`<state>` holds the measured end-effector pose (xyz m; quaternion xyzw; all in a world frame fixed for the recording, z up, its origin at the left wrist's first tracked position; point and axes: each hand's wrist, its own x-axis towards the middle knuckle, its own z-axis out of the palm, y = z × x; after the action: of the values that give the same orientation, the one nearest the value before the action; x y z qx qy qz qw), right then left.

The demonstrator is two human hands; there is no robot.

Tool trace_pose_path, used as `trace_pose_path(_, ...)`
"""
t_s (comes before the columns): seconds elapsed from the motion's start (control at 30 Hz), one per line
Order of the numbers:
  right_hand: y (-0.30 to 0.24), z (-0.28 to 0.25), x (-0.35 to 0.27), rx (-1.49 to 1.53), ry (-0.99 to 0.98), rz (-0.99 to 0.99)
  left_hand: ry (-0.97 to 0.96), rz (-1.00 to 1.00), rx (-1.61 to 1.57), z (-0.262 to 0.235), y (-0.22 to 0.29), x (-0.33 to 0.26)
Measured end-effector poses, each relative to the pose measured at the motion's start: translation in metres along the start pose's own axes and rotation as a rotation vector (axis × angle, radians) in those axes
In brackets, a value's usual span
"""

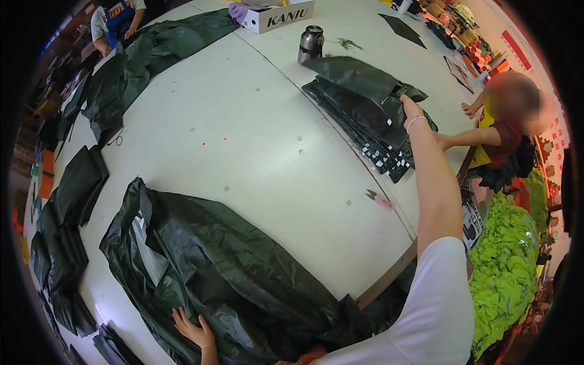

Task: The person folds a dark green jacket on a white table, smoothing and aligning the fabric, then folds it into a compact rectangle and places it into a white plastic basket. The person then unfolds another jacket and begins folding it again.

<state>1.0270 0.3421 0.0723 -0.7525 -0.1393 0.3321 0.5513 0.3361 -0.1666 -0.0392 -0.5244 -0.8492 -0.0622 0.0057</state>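
My left hand lies with fingers spread on a large dark green, shiny coated garment laid out at the near side of the table. A pale lining patch shows on that garment. My right arm stretches far to the right. At its end my right hand grips the edge of the top folded dark green garment. This top piece sits askew on a stack of folded dark garments with white tags along the near edge. My right fingertips are partly hidden by the fabric.
Pink-handled thread snips lie near the stack; a metal flask stands behind it. Scissors and more dark green fabric are at the left. A white box stands far back. A co-worker leans in at right, above bright green garments.
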Motion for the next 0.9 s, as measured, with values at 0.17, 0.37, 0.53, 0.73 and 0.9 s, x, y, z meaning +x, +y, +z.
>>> trace_pose_path(0.17, -0.021, -0.005, 0.007, 0.041, -0.025, -0.036, -0.014, 0.001, -0.007, 0.000, 0.005, 0.004)
trace_pose_path(0.37, -0.021, -0.012, 0.015, 0.063, 0.024, -0.053, -0.027, -0.013, 0.000, -0.002, 0.007, 0.003)
trace_pose_path(0.53, -0.018, -0.010, 0.009, 0.074, 0.090, -0.086, -0.029, -0.015, -0.010, -0.005, 0.007, 0.003)
trace_pose_path(0.73, -0.023, -0.013, 0.007, 0.082, 0.142, -0.101, -0.026, -0.016, -0.019, -0.004, 0.007, 0.003)
trace_pose_path(0.9, -0.021, -0.011, 0.002, 0.129, 0.117, -0.075, -0.022, -0.012, -0.025, -0.003, 0.005, 0.003)
